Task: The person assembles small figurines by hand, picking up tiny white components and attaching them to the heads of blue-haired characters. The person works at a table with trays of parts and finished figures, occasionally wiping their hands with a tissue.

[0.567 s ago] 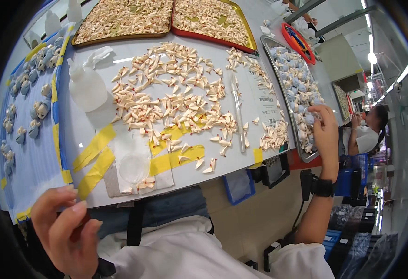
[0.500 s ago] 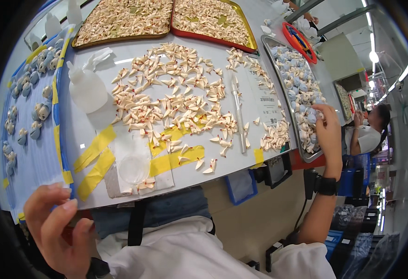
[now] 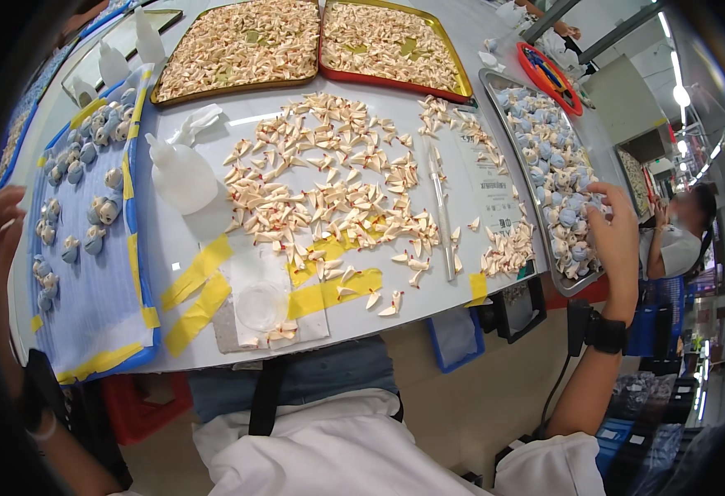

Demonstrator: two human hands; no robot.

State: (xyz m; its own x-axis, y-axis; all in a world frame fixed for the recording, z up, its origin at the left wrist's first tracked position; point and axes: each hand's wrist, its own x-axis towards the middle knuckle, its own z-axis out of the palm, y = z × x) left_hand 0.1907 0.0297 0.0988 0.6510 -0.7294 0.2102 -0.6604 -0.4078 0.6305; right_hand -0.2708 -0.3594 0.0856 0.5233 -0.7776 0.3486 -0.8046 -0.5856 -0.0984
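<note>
My right hand (image 3: 616,236) reaches over the right side of a metal tray (image 3: 536,178) filled with small blue-and-cream figure heads (image 3: 554,157). Its fingers are curled in a pinch around one of these heads at the tray's edge, partly hidden by the fingers. At the far left, my left hand (image 3: 4,227) is raised beside a blue tray (image 3: 149,339) with a pale blue lining. Its fingers are loosely bent and apart, with nothing visible in them. Several blue-and-cream heads (image 3: 104,211) lie spaced out on that lining.
Many small cream cone-shaped pieces with red tips (image 3: 337,207) are spread over the white table. A silver pen-like tool (image 3: 443,223), a white squeeze bottle (image 3: 182,178) and a round clear dish (image 3: 261,307) lie among them. Two trays of cones (image 3: 238,78) stand behind. Another person (image 3: 676,240) sits at right.
My left hand has moved left and away from the front, to the outer side of the blue tray. My right hand stays at the metal tray. The view has shifted slightly left.
</note>
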